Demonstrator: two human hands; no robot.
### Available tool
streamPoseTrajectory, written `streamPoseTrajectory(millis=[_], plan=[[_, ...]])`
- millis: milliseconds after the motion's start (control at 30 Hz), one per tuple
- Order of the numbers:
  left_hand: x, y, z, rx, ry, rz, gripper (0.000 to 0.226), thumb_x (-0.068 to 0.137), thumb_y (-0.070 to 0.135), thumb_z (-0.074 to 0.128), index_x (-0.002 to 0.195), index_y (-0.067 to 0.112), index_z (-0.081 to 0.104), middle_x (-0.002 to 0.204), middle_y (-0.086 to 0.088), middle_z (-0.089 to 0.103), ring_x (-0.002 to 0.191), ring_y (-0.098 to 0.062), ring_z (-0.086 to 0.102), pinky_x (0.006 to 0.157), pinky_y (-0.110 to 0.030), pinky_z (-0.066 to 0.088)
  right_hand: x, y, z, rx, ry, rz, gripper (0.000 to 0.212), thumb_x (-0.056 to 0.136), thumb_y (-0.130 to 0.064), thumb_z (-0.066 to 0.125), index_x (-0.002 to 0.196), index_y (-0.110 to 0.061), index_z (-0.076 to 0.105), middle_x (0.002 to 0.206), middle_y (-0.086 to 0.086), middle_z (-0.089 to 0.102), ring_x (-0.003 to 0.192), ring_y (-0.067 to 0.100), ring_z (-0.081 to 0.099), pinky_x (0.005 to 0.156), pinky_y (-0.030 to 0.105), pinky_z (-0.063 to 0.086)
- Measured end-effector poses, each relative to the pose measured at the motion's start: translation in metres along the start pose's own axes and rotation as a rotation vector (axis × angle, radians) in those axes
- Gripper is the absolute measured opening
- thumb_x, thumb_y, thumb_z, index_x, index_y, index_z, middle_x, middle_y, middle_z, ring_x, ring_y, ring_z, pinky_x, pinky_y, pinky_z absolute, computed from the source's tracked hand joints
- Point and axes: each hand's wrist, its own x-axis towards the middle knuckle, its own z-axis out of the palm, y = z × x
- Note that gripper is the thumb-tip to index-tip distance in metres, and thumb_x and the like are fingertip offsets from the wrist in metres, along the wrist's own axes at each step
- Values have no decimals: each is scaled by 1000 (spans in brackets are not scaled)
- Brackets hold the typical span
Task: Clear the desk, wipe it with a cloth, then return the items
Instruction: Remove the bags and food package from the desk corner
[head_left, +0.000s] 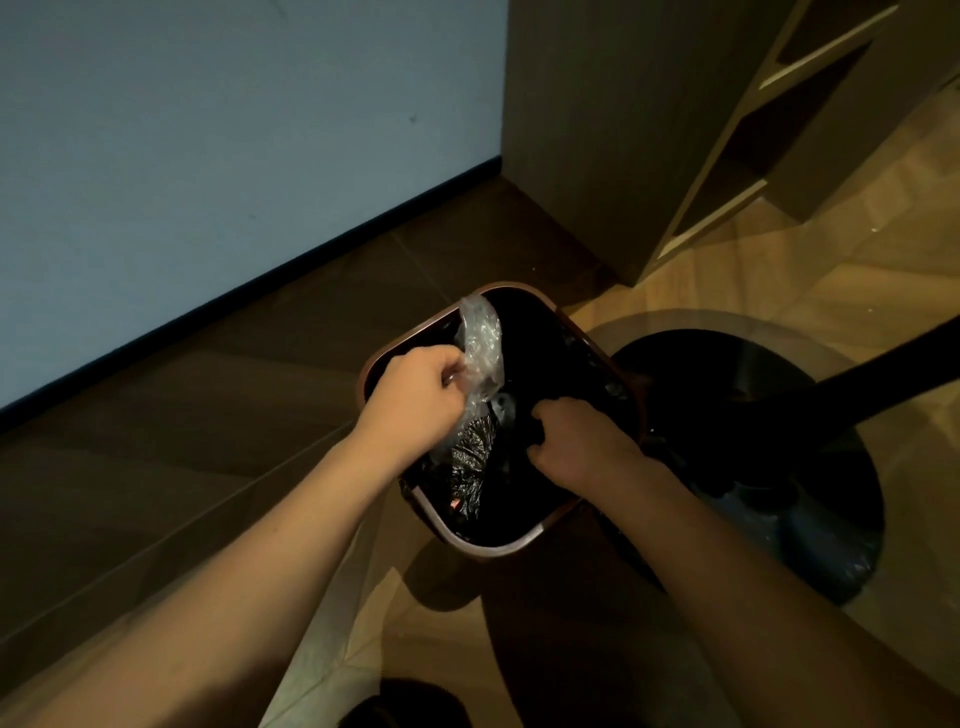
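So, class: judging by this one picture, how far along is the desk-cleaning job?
Early, by the look of it. Nothing finished can be confirmed: no desk top or cloth shows. In hand: the left hand grips a crumpled clear plastic bag over the brown bin, while the right hand reaches into its black liner. This looks like rubbish disposal. Wiping and returning items presumably remain.
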Motion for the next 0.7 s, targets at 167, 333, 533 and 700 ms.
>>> streamPoseTrajectory(millis=[167,333,533,700], plan=[[18,13,22,114,-190,-54,24,93,8,56,79,26,62,81,4,63,71,-17,62,58,-28,45,-36,8,-2,-157,198,-66,36,96,-23,54,130,-13,53,128,7,53,117,24,52,102,36,43],[49,13,68,239,-406,-232,9,91,9,60,95,8,69,96,-12,67,94,-30,66,70,-33,49,-51,21,2,-143,287,-55,44,98,-26,51,140,-14,44,140,7,47,130,23,43,113,34,34],[45,-6,120,830,-740,-121,62,105,48,40,158,21,24,162,-9,23,148,-30,28,119,-43,28,-52,25,7,-83,311,-59,52,99,-27,50,148,-15,36,148,7,40,138,24,34,117,35,27],[54,0,113,461,-540,-319,56,103,23,50,155,11,34,153,-15,42,135,-34,47,105,-38,43,-50,26,7,-98,316,-49,53,98,-29,51,148,-15,36,147,7,41,137,23,36,116,36,29]])
